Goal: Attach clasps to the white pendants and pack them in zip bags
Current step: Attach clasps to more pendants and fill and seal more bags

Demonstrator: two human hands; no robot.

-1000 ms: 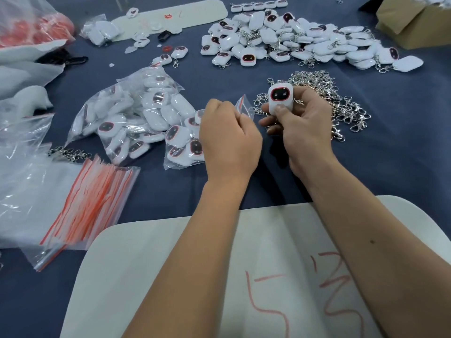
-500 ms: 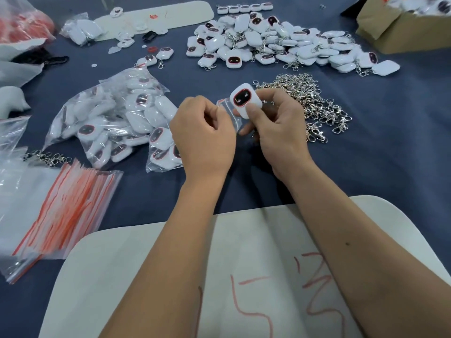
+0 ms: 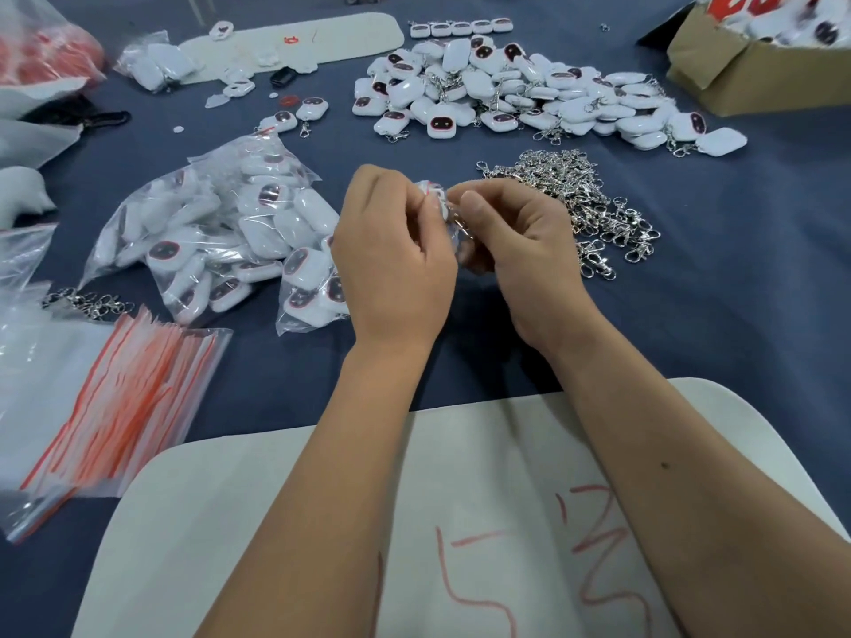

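Both hands are meeting up in the middle of the blue table [image 3: 737, 315], working on one pendant [image 3: 430, 188] that's mostly hidden between them, only a bit of white with a red mark is peeking out at the top. The left hand [image 3: 396, 255] is curling its fingers in and pinching what looks like a small clear zip bag [image 3: 453, 232] around that pendant, and the right hand [image 3: 520, 250] is doing the same from the other side, thumb and fingers clamped on the pendant's little chain [image 3: 458, 218] and the bag edge, though I can't tell exactly which finger is touching what. Just beyond the right hand a heap of silver clasps [image 3: 585, 200] is lying on the cloth, and further back a big pile of loose white pendants [image 3: 520, 94] is spreading out. To the left of the hands a clear bag of packed pendants [image 3: 221, 232] is sitting there, with a stack of empty red-striped zip bags [image 3: 124, 407] nearer on the left. A cardboard box [image 3: 746, 71] is sitting at the far right, and a white board with red scribbles [image 3: 276, 522] is lying under the forearms.
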